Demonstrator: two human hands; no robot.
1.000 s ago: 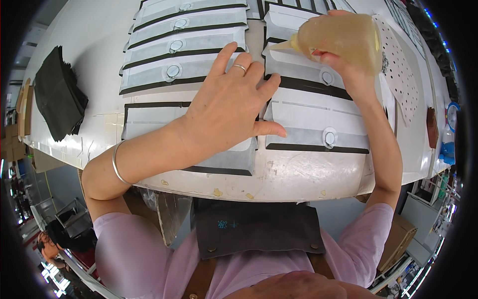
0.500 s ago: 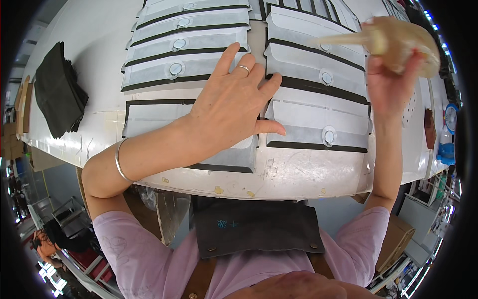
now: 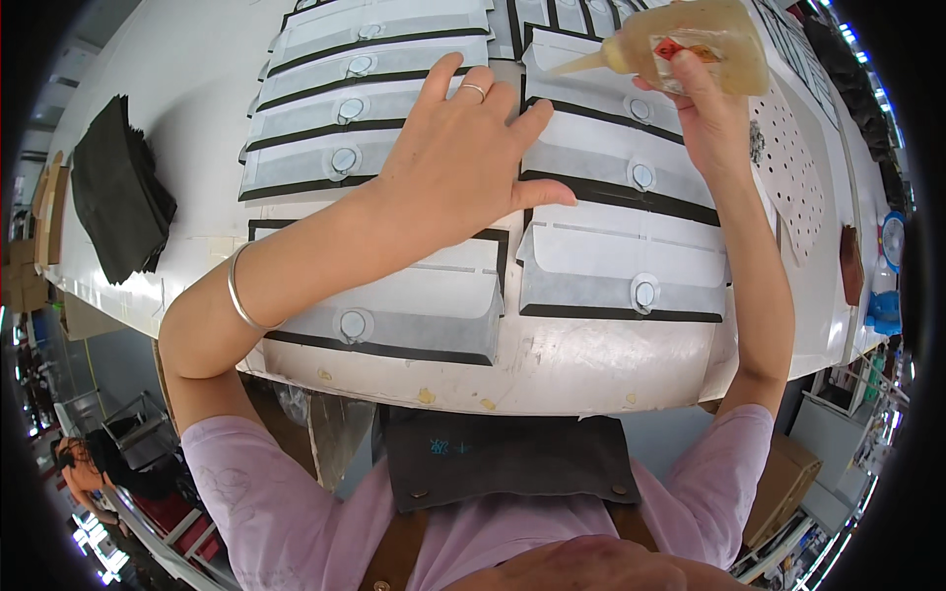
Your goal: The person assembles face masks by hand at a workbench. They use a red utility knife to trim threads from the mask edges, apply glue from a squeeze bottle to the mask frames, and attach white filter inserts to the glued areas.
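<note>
My right hand is wrapped round a squeeze bottle of yellowish liquid, tipped on its side. Its long thin nozzle points left, over the far part of the right-hand column of panels. My left hand has its fingers spread and holds nothing. It lies between the two columns, over the edges of the panels. The panels are grey-white with black borders, each with a round silvery disc; one near panel lies below my left forearm, another to the right. Whether the nozzle tip touches a panel I cannot tell.
A stack of black sheets lies at the table's left. On the right is a pale perforated sheet, with a small blue fan beyond. The white table's near edge runs before my apron.
My right hand has brought the bottle left and farther away, its nozzle now tilted down over the right-hand column. The left hand has moved slightly away from me, still spread.
</note>
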